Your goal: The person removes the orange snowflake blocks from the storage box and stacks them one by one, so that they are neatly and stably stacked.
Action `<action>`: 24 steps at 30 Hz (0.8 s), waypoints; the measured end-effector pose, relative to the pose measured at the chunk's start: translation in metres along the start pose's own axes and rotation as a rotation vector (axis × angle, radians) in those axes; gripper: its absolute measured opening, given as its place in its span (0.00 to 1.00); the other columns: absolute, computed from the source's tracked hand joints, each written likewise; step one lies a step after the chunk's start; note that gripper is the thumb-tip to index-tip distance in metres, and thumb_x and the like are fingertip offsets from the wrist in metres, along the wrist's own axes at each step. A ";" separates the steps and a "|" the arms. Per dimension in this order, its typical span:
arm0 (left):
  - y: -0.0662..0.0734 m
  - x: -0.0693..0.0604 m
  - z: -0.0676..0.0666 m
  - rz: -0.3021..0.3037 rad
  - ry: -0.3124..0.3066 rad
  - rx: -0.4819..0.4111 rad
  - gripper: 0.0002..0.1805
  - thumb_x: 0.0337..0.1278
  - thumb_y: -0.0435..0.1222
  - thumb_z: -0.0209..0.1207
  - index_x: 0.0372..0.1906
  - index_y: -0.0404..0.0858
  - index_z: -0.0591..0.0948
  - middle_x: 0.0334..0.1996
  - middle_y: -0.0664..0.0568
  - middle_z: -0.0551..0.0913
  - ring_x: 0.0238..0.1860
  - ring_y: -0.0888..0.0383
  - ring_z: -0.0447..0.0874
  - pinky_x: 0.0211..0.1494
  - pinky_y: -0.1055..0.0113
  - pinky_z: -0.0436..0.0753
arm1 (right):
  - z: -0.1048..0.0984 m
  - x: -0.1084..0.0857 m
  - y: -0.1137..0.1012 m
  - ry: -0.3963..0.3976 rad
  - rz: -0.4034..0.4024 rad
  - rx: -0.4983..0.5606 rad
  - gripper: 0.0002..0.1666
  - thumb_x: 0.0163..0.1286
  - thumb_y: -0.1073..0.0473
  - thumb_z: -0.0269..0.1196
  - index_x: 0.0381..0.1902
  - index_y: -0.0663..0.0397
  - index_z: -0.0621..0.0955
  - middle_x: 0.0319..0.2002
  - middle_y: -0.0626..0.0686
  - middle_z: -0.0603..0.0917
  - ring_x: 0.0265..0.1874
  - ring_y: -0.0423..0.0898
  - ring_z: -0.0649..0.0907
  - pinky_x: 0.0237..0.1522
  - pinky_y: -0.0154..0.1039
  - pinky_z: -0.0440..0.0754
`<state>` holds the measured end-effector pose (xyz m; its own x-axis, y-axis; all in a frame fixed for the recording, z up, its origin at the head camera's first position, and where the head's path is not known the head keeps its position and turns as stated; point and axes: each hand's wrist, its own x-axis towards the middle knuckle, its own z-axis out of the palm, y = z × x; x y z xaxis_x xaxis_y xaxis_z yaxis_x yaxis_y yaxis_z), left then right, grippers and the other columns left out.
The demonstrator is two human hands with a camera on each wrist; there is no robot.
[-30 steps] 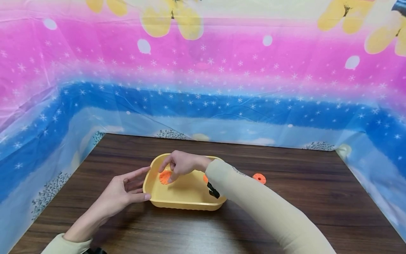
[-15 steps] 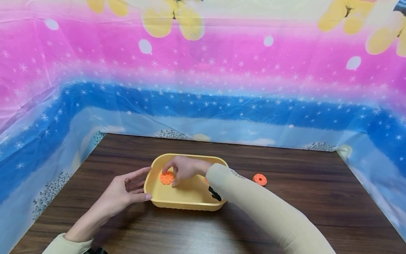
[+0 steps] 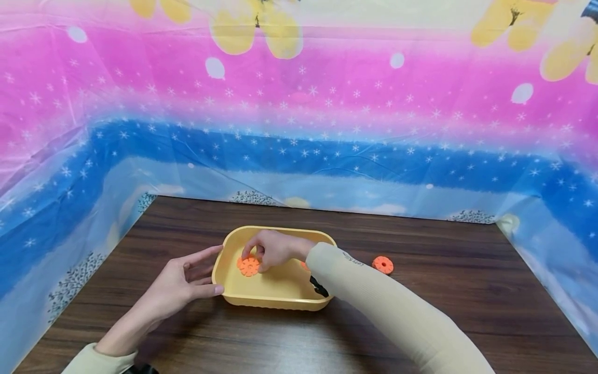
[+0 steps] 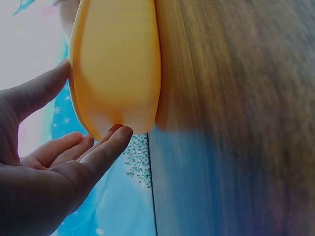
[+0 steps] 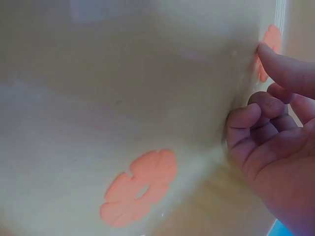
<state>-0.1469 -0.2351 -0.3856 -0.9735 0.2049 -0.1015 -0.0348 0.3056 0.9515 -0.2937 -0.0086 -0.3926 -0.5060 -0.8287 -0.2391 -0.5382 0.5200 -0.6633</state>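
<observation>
My left hand (image 3: 170, 288) touches the left end of the yellow tray (image 3: 275, 303), its fingers extended. In the left wrist view, the thumb and a fingertip of that hand (image 4: 59, 162) meet the tray wall (image 4: 118, 59). Inside the tray, my right hand (image 3: 275, 248) pinches a notched orange disc (image 3: 249, 266) at its edge; more orange shows just behind it. The right wrist view has the thumb of my right hand (image 5: 283, 128) against this disc (image 5: 272, 37), the other fingers curled. Another orange disc (image 5: 140, 189) lies in the tray, mostly hidden by my sleeve in the head view.
Right of the tray, an orange disc-shaped piece (image 3: 383, 265) lies on the dark wooden table (image 3: 444, 291). Behind and beside the table hangs a patterned pink and blue cloth (image 3: 299, 156). My right forearm crosses the tray's right side.
My right thumb and finger have closed on the disc and drawn it slightly right and nearer, with orange now showing behind it. My left hand stays against the tray.
</observation>
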 end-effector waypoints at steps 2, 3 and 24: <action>0.000 0.000 0.000 -0.001 0.001 0.001 0.46 0.59 0.35 0.75 0.81 0.42 0.65 0.80 0.37 0.61 0.72 0.34 0.70 0.58 0.56 0.86 | 0.000 0.000 0.000 0.011 0.000 -0.008 0.24 0.62 0.74 0.73 0.55 0.56 0.86 0.15 0.44 0.65 0.16 0.38 0.63 0.27 0.29 0.66; 0.000 0.000 0.000 -0.001 0.000 0.003 0.46 0.59 0.35 0.75 0.81 0.42 0.65 0.80 0.36 0.61 0.72 0.34 0.70 0.58 0.55 0.86 | 0.000 -0.001 0.000 0.016 -0.002 -0.013 0.23 0.61 0.74 0.73 0.55 0.56 0.86 0.15 0.44 0.66 0.16 0.38 0.64 0.27 0.29 0.67; 0.001 0.000 0.000 -0.013 -0.002 0.002 0.46 0.59 0.35 0.74 0.81 0.41 0.65 0.80 0.36 0.60 0.72 0.34 0.70 0.58 0.54 0.86 | 0.002 -0.004 -0.003 0.020 -0.039 -0.028 0.23 0.56 0.71 0.79 0.46 0.56 0.81 0.35 0.52 0.84 0.32 0.39 0.79 0.37 0.29 0.78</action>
<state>-0.1469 -0.2345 -0.3846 -0.9725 0.2030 -0.1140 -0.0466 0.3103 0.9495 -0.2888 -0.0073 -0.3907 -0.4973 -0.8444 -0.1993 -0.5764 0.4932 -0.6516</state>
